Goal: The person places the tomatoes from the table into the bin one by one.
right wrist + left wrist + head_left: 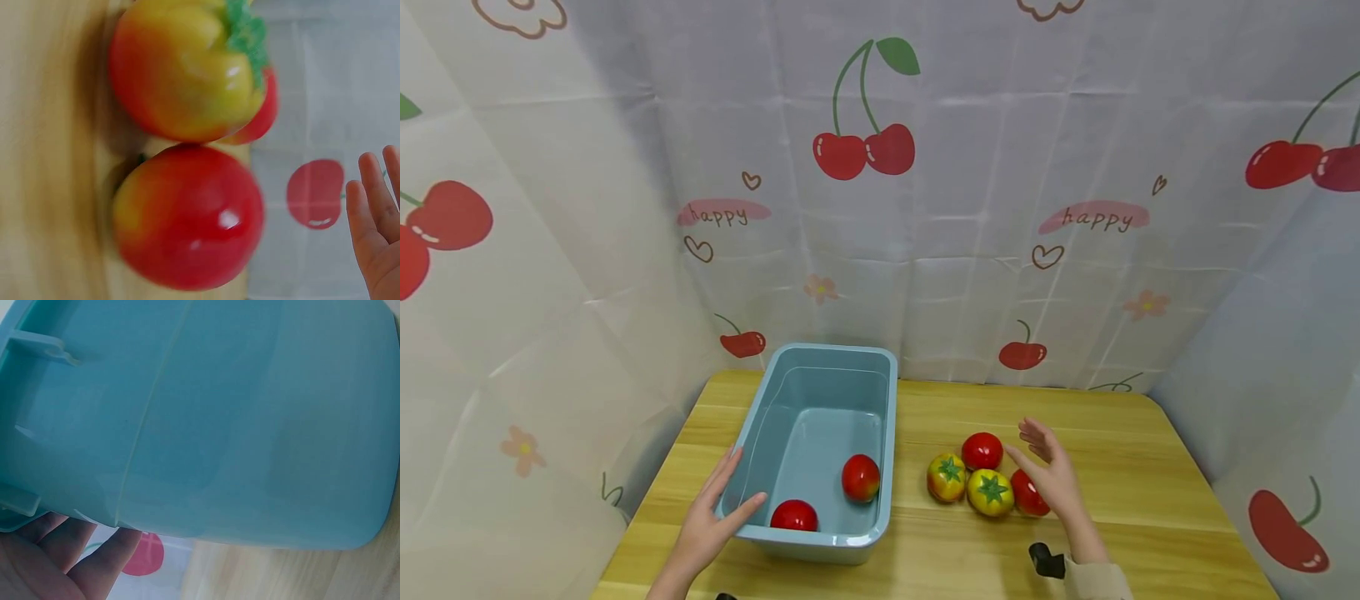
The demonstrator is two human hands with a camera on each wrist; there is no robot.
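Note:
My left hand (pixel 703 517) rests at the near left corner of a blue plastic bin (pixel 889 433), its fingers straight along the left rim and its thumb over the front rim. Fingers (pixel 103 562) touch the bin's outer wall (pixel 219 425) in the left wrist view. Two red tomatoes, one at the front wall (pixel 794 515) and one to the right (pixel 861 478), lie inside. My right hand (pixel 1054 475), fingers spread and holding nothing, is over a red tomato (pixel 1028 493) that it partly hides. Beside that sit another red tomato (pixel 982 451) and two yellow-red tomatoes (pixel 990 492) with green leaf tops.
The wooden table (pixel 1120 450) is backed by a pale curtain (pixel 955 275) printed with cherries, which also hangs at both sides. The bin's far end stands close to the back curtain. A black strap piece (pixel 1047 561) shows at the right wrist, beside a beige sleeve (pixel 1097 581).

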